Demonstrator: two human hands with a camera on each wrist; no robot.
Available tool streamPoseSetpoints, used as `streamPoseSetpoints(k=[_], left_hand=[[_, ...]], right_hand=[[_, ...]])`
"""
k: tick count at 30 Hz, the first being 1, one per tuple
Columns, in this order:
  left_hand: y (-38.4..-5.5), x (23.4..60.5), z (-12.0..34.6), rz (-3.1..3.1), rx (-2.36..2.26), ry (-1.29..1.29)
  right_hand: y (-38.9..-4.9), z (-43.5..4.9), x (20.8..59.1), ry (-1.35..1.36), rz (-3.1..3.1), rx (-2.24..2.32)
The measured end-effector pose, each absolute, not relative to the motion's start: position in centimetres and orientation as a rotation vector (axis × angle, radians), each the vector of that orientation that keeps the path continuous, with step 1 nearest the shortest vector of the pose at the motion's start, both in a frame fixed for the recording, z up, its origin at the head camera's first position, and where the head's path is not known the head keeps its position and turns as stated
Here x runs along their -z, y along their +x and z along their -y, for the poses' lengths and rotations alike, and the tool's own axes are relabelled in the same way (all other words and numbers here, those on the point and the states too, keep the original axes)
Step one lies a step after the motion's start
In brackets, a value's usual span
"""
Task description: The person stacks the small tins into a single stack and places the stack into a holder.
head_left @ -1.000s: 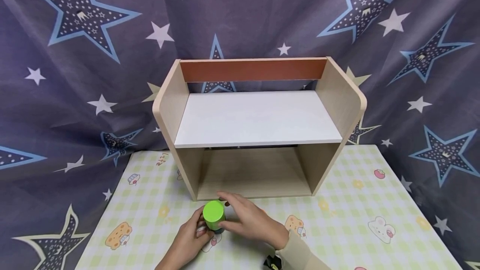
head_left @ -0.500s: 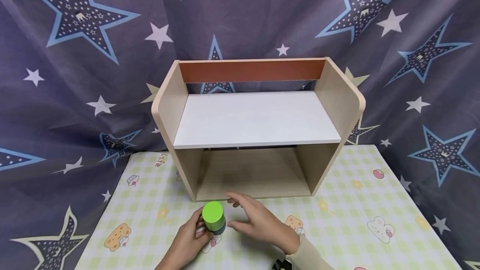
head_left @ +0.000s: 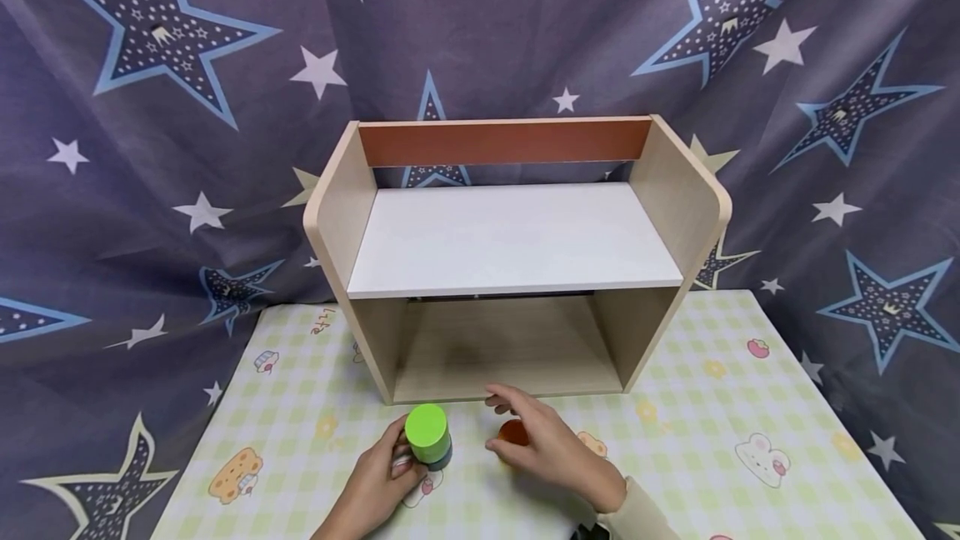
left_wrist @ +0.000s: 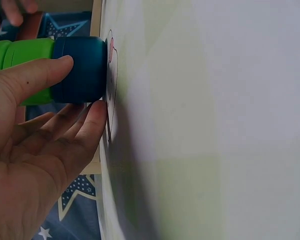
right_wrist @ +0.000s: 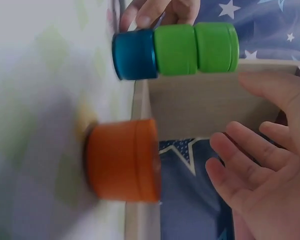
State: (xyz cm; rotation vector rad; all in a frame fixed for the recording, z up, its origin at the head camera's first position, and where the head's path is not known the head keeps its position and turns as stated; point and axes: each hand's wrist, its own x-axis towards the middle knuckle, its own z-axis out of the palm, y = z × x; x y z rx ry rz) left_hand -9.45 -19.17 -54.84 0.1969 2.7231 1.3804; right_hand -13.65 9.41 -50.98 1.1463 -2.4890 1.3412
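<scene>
Upright on the checked cloth stands a column of stacking cups, one teal cup (right_wrist: 135, 54) below two green cups (head_left: 426, 426). My left hand (head_left: 375, 472) holds it near the bottom. In the left wrist view the thumb lies over the teal cup (left_wrist: 80, 82), with fingers on the opposite side. An orange cup (right_wrist: 122, 161) rests on the cloth to the right of the column, a gap between them. Over the orange cup (head_left: 513, 433) is my right hand (head_left: 555, 452), partly hiding it from the head camera. Its fingers are spread and hold nothing.
Behind the hands is a wooden shelf unit (head_left: 517, 340) with a white upper board (head_left: 517, 236) and a brown back rail (head_left: 510, 142). The checked tablecloth (head_left: 720, 448) reaches out to both sides. A starry curtain (head_left: 247, 148) hangs behind.
My right hand has moved right, away from the green cups, and the orange cup has come into view beneath it. The left hand keeps its place on the column.
</scene>
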Motion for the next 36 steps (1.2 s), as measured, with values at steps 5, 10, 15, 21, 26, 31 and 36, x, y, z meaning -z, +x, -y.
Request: streamPoseSetpoints(k=[5,10,15,21,26,31,36], left_hand=[[-9.4,54.8,19.2,-2.700,-1.400,0.203],[-9.5,54.8,19.1,-2.675,-1.432,0.202],[-9.5,54.8,19.1,-2.691,-1.422,0.201],[-9.6,54.7,19.1,-2.688,-1.425,0.201],[-9.5,54.7,19.1,-2.683,-1.428,0.203],[-9.4,54.8,19.1,-2.698,-1.410,0.199],[-9.4,54.8,19.1,-2.720,-1.383,0.192]], right_hand=[[-13.6,-10.6,52.0,1.121,2.476,-1.380],[-13.4,-11.5,52.7,1.084,2.498,-1.368],[-13.3,-12.1,53.4,1.057,2.539,-1.401],[-13.2,-12.6,54.2,1.034,2.595,-1.408],[-13.0,-12.9,54.7,1.021,2.631,-1.424],[-12.8,-13.0,55.1,1.034,2.664,-1.431],[-12.8,-13.0,55.2,1.040,2.693,-1.420]])
